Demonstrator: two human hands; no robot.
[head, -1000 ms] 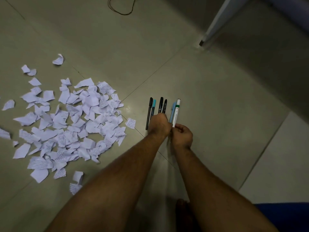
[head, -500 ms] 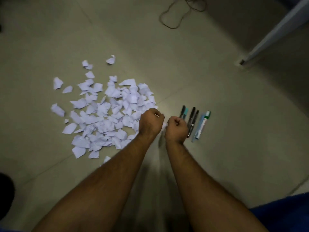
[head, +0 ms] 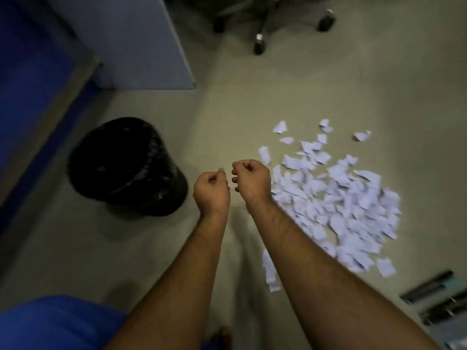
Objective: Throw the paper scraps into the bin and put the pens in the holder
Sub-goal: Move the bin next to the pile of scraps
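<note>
A pile of torn white paper scraps (head: 341, 198) lies on the floor to the right. A black bin (head: 156, 198) lined with a dark bag stands on the left. Several pens (head: 429, 291), blurred, lie at the lower right edge. My left hand (head: 211, 190) and my right hand (head: 252, 180) hover side by side between the bin and the pile, both closed into fists. Nothing shows inside either fist. No pen holder is in view.
A grey panel (head: 141, 46) stands behind the bin, with a blue surface (head: 25, 72) along the left. The wheeled base of a chair (head: 260, 44) is at the top. Blue cloth (head: 58, 324) fills the bottom left corner.
The view has swung left, from the pens to the bin. Both hands left the pens, passed over the scraps as fists and now hang between pile and bin.
</note>
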